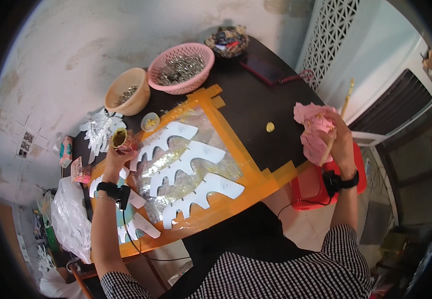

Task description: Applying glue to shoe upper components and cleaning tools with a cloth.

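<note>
My left hand (pixel 116 163) is closed round a small round jar (pixel 120 141) with dark yellowish stuff inside, held tilted over the left edge of the taped work area. Off the table's right side, my right hand (pixel 342 142) grips a crumpled pink cloth (pixel 311 124) together with a thin stick (pixel 347 99), yellowed at its upper end. Between the hands, white card-like cut-outs (pixel 203 194) with scalloped edges lie in a row on clear plastic film (pixel 228 168) framed by orange tape (pixel 233 139). Smears of yellow show on the film.
Behind stand a pink basket (pixel 209 70) and a beige bowl (pixel 144 97) of metal pieces, beside a small dish (pixel 144 128). A phone (pixel 261 71) and a yellow blob (pixel 270 127) lie on the dark table. A red stool (pixel 300 192) is under my right arm; a plastic bag (pixel 71 219) hangs left.
</note>
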Demonstrator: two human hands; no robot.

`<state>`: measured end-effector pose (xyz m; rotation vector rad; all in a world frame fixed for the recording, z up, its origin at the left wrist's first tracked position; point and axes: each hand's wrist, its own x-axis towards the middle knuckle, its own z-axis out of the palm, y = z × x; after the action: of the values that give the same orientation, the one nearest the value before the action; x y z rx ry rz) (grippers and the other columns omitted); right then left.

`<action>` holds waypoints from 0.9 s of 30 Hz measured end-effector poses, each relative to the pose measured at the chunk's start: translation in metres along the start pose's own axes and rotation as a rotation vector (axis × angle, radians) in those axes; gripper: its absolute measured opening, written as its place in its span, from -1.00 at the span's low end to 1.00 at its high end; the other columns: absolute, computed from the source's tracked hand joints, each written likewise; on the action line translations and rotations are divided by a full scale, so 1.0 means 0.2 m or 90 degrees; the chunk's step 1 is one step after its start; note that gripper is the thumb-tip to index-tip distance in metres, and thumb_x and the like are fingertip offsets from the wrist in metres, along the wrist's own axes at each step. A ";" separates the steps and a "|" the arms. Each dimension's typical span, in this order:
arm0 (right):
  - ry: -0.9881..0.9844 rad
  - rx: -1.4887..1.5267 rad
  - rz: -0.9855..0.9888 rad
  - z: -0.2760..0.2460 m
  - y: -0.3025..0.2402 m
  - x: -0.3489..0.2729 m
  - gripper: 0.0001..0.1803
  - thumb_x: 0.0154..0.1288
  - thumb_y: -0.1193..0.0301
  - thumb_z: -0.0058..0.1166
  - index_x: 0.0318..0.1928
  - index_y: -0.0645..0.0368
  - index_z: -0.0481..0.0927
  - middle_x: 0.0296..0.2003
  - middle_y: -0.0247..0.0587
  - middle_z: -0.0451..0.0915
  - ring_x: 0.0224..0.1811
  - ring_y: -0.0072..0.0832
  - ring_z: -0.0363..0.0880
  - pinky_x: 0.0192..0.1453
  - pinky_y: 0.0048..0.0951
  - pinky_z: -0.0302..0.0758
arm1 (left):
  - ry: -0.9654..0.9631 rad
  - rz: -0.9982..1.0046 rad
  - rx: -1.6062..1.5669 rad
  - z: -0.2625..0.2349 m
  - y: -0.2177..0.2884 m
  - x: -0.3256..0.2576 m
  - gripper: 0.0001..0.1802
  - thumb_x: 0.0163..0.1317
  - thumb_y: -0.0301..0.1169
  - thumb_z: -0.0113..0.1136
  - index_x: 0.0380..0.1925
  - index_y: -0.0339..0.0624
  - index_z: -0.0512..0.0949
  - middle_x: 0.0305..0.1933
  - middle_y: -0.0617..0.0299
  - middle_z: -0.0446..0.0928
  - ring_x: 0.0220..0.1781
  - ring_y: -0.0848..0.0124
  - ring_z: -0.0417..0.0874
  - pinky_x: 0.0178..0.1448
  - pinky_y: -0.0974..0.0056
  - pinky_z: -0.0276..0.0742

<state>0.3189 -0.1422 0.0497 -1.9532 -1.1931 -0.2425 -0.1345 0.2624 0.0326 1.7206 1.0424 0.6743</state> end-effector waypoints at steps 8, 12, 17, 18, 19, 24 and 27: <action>0.110 -0.113 -0.058 0.28 0.26 0.11 -0.53 0.11 0.42 0.30 0.04 0.22 0.49 -0.20 -0.09 0.63 -0.06 -0.10 0.59 0.19 -0.21 0.39 | -0.032 -0.093 0.098 -0.13 0.10 -0.15 0.30 -0.04 -0.71 0.36 0.51 -0.11 -0.41 0.46 -0.03 0.10 0.17 0.34 0.46 0.08 0.25 0.60; 0.070 -0.142 0.019 0.19 0.26 0.09 -0.76 0.18 0.46 0.23 -0.20 0.17 0.44 -0.39 -0.08 0.56 -0.19 -0.16 0.56 0.03 -0.23 0.40 | -0.038 -0.116 0.165 -0.18 0.06 -0.22 0.26 -0.07 -0.63 0.43 0.53 -0.06 -0.22 0.45 -0.05 0.17 0.24 0.27 0.46 0.13 0.28 0.55; 0.185 0.102 0.026 -0.07 -0.02 -0.03 -0.78 0.32 0.53 0.15 -0.31 0.15 0.31 -0.46 -0.42 0.26 -0.40 -0.61 0.23 -0.32 -0.52 0.29 | 0.112 0.052 -0.001 -0.07 0.19 -0.41 -0.33 0.27 -0.43 0.17 0.39 -0.21 0.24 0.34 -0.01 0.35 0.31 0.29 0.42 0.36 0.24 0.32; 0.180 0.232 0.027 -0.07 -0.10 -0.05 -0.77 0.34 0.49 0.14 -0.30 0.13 0.30 -0.44 -0.46 0.23 -0.38 -0.64 0.19 -0.30 -0.55 0.27 | 0.085 0.050 -0.062 -0.05 0.30 -0.59 -0.38 0.31 -0.44 0.11 0.37 -0.23 0.25 0.33 0.02 0.38 0.31 0.31 0.43 0.37 0.25 0.30; 0.173 0.350 0.030 -0.10 -0.22 -0.08 -0.77 0.37 0.46 0.13 -0.30 0.11 0.30 -0.42 -0.49 0.21 -0.36 -0.68 0.16 -0.28 -0.58 0.25 | 0.050 0.048 -0.131 0.00 0.35 -0.75 -0.43 0.35 -0.44 0.06 0.36 -0.25 0.26 0.31 0.05 0.40 0.30 0.32 0.43 0.39 0.27 0.28; 0.069 0.541 0.076 -0.11 -0.72 -0.24 -0.78 0.44 0.36 0.05 -0.27 0.07 0.27 -0.37 -0.50 0.27 -0.29 -0.73 0.19 -0.21 -0.64 0.21 | -0.339 0.050 -0.281 0.57 0.21 -1.19 -0.37 0.31 -0.32 0.19 0.35 -0.22 0.27 0.35 0.14 0.38 0.37 0.35 0.36 0.45 0.22 0.21; -0.107 0.616 0.023 0.08 -0.84 -0.35 -0.75 0.44 0.30 0.05 -0.26 0.06 0.24 -0.34 -0.50 0.26 -0.33 -0.73 0.15 -0.21 -0.67 0.19 | -0.394 0.046 -0.506 0.89 0.10 -1.35 -0.16 0.26 -0.17 0.30 0.42 -0.27 0.14 0.41 0.09 0.30 0.46 0.33 0.26 0.50 0.19 0.14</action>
<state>0.1422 -0.1397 0.0929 -1.1428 -1.0798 0.4598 -0.1131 -0.0590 -0.0082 1.1325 0.2145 0.4536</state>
